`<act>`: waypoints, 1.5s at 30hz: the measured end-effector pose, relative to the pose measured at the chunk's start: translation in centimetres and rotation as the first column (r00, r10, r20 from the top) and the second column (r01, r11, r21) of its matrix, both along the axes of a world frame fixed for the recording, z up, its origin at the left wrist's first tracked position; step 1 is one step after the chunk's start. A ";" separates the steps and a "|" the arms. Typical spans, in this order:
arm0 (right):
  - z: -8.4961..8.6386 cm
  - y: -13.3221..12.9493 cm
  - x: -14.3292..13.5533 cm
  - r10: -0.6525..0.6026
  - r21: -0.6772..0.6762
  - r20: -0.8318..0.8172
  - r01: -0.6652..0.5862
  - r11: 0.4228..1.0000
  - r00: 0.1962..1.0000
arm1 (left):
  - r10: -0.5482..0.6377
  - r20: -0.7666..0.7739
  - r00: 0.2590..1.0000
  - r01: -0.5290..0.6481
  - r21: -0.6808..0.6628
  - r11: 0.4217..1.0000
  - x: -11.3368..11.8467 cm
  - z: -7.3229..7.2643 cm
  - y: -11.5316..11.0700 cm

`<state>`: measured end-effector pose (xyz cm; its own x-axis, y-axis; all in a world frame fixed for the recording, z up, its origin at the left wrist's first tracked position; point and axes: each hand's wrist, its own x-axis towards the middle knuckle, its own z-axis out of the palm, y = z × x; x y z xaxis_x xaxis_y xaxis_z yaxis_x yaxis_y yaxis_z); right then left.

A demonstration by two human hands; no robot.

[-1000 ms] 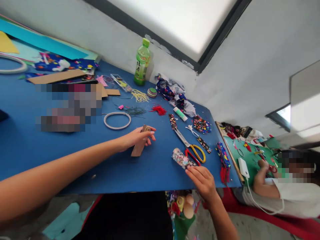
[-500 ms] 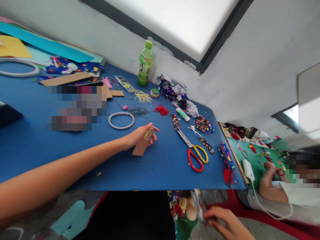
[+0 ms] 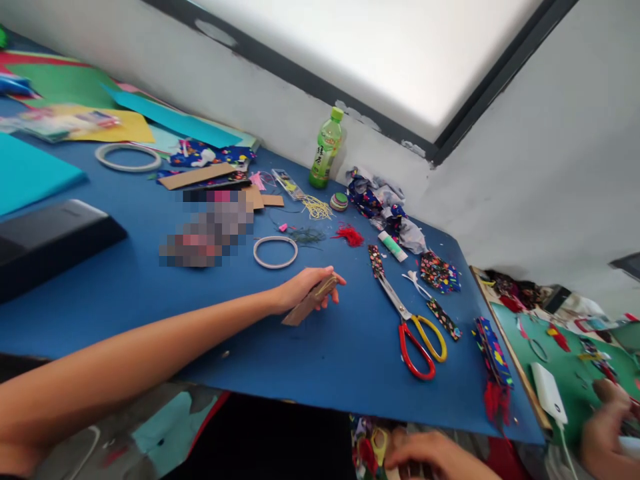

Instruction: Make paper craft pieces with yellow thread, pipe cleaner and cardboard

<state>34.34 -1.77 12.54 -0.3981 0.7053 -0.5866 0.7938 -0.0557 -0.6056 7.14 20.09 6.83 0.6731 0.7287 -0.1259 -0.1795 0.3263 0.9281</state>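
My left hand (image 3: 313,290) is closed around a small piece of brown cardboard (image 3: 307,305) with a pale yellow strand on it, held just above the blue table (image 3: 350,353). Below the table's front edge, my right hand (image 3: 425,453) is over a heap of colourful scraps (image 3: 365,447); its fingers bend downward and their tips are hidden. Scissors with one red and one yellow handle (image 3: 413,337) lie open right of my left hand. A glue stick (image 3: 393,246), red threads (image 3: 350,235) and a grey ring (image 3: 275,253) lie beyond it.
A green bottle (image 3: 326,150) stands by the wall. Crumpled patterned cloth (image 3: 383,200) lies right of it. A black object (image 3: 60,240) and coloured sheets (image 3: 55,83) are on the left. At the right, another person's hand (image 3: 610,427) is beside a green table (image 3: 535,333).
The view has shifted left, showing more of the table's left side. The cardboard in my left hand has tilted flatter. My right hand has moved left to the scraps; the clear plastic near it is no longer visible.
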 end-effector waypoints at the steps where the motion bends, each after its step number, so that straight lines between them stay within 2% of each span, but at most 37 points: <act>1: 0.8 1.7 -1.4 0.041 -0.015 -0.047 -0.041 0.999 0.998 | 0.017 -0.013 1.000 -0.017 0.000 1.000 0.0 0.0 0.0; 3: 1.3 5.1 -3.4 0.009 0.075 -0.094 -0.002 0.997 0.996 | 0.054 -0.026 0.998 -0.054 -0.020 0.998 0.0 0.1 0.0; 5: 0.4 8.4 -4.9 -0.089 0.138 -0.179 0.114 0.984 0.980 | 0.089 -0.031 0.996 -0.090 -0.051 0.995 0.1 0.0 0.0; 6: -0.4 9.9 -5.6 -0.151 0.125 -0.234 0.184 0.975 0.960 | 0.112 -0.032 0.993 -0.114 -0.058 0.992 0.1 0.0 0.0; 8: -2.3 12.7 -7.2 -0.250 0.041 -0.380 0.287 0.957 0.891 | 0.193 -0.013 0.981 -0.194 -0.045 0.980 0.3 -0.2 -0.2; 11: -4.7 16.1 -9.8 -0.372 -0.148 -0.598 0.359 0.922 0.710 | 0.316 0.098 0.944 -0.314 -0.035 0.949 0.8 -0.7 -0.7; 14: -6.0 18.0 -11.7 -0.413 -0.191 -0.688 0.400 0.896 0.597 | 0.301 0.170 0.938 -0.294 -0.068 0.953 1.1 -0.9 -1.1; 16: -6.4 18.4 -12.3 -0.413 -0.148 -0.722 0.459 0.876 0.555 | 0.291 0.129 0.948 -0.288 -0.040 0.957 1.0 -0.7 -1.3; 18: -6.6 18.2 -12.4 -0.412 -0.097 -0.751 0.531 0.842 0.516 | 0.328 0.027 0.944 -0.329 0.109 0.938 0.7 -0.5 -1.3; 20: -6.7 17.9 -12.3 -0.411 -0.056 -0.768 0.589 0.807 0.490 | 0.395 -0.072 0.916 -0.353 0.323 0.878 0.2 -0.3 -1.2; 22: -6.8 17.6 -12.1 -0.411 -0.021 -0.777 0.633 0.774 0.477 | 0.432 -0.127 0.893 -0.331 0.466 0.821 -0.3 -0.2 -0.9; 26: -6.7 17.6 -12.0 -0.399 0.061 -0.776 0.689 0.722 0.488 | 0.420 -0.175 0.890 -0.276 0.527 0.804 -0.8 0.1 -0.2; 30: -6.8 17.7 -12.0 -0.411 0.066 -0.763 0.693 0.718 0.499 | 0.480 -0.246 0.842 -0.215 0.663 0.717 -1.2 0.7 0.3; 32: -6.7 17.7 -12.1 -0.422 0.058 -0.760 0.698 0.713 0.494 | 0.503 -0.269 0.822 -0.202 0.687 0.698 -1.4 0.9 0.4; 41: -6.6 17.6 -12.1 -0.428 0.093 -0.746 0.716 0.692 0.510 | 0.523 -0.341 0.781 -0.187 0.671 0.717 -1.6 1.3 0.5; 45: -6.6 17.5 -12.1 -0.426 0.082 -0.752 0.712 0.697 0.503 | 0.519 -0.335 0.787 -0.202 0.654 0.729 -1.7 1.6 0.4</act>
